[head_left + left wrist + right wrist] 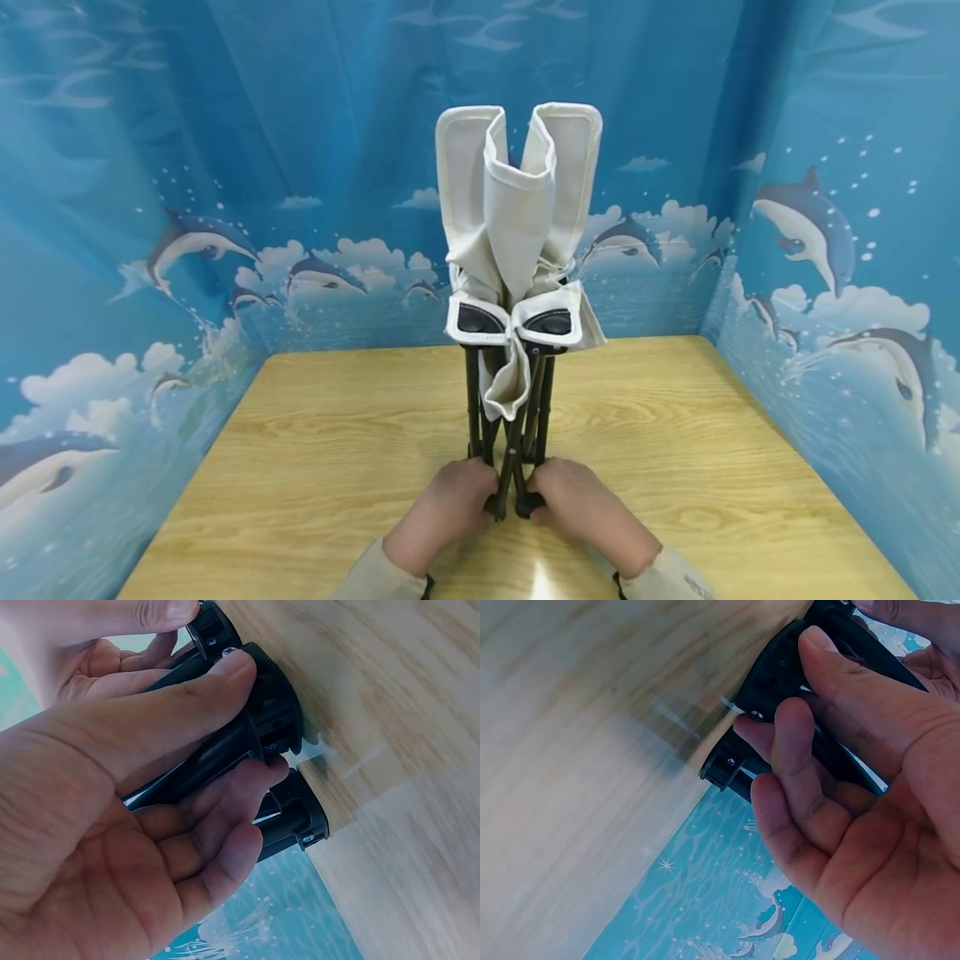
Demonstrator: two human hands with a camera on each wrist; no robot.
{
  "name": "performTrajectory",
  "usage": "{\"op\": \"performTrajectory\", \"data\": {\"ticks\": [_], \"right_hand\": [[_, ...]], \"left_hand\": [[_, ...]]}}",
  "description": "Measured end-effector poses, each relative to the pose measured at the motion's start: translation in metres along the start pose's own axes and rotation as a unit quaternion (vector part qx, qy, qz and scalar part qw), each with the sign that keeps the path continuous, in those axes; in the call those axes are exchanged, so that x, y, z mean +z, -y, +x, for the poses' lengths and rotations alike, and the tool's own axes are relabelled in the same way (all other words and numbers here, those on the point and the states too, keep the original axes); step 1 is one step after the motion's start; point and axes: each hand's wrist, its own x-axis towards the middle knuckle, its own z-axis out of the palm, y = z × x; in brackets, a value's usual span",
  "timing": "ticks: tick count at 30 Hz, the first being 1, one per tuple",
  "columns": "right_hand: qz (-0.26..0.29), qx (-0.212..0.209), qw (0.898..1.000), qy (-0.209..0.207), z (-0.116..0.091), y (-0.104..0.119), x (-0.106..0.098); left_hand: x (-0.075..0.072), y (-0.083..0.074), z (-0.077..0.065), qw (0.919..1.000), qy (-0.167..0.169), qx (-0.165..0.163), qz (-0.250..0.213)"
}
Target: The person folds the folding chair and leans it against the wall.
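Observation:
A folding chair (521,208) with off-white fabric and thin dark legs stands upright, folded narrow, near the middle of the wooden table. Its fabric hangs in folds over the top, with black corner pieces showing at mid-height. Low down at the left, my left hand (456,502) grips a leg's black foot (274,701), thumb on top and fingers curled underneath. On the other side my right hand (583,510) pinches another black foot (774,671) between thumb and fingers. The feet are at the tabletop; part of the rear legs is hidden behind the front ones.
The wooden table (337,433) extends to both sides of the chair. Blue curtains (315,150) printed with dolphins and clouds enclose the table at the back, left and right.

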Motion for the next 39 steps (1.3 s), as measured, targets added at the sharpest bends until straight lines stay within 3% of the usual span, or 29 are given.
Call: {"op": "performTrajectory", "data": {"ticks": [11,22,29,39], "right_hand": [[-0.004,-0.001,1.0,-0.008,0.002,-0.002,0.0],[-0.012,-0.01,1.0,-0.018,0.006,-0.005,-0.001],[-0.017,-0.016,0.999,-0.022,0.007,-0.008,0.0],[-0.006,-0.003,1.0,-0.017,0.011,-0.01,0.0]], "left_hand": [[-0.001,0.001,0.007,0.9989,0.032,-0.024,-0.026],[0.0,0.004,0.01,0.9998,0.01,-0.01,-0.016],[0.001,0.006,0.012,0.9995,0.024,-0.011,-0.016],[0.005,0.012,0.015,0.9995,0.015,-0.003,-0.028]]}}
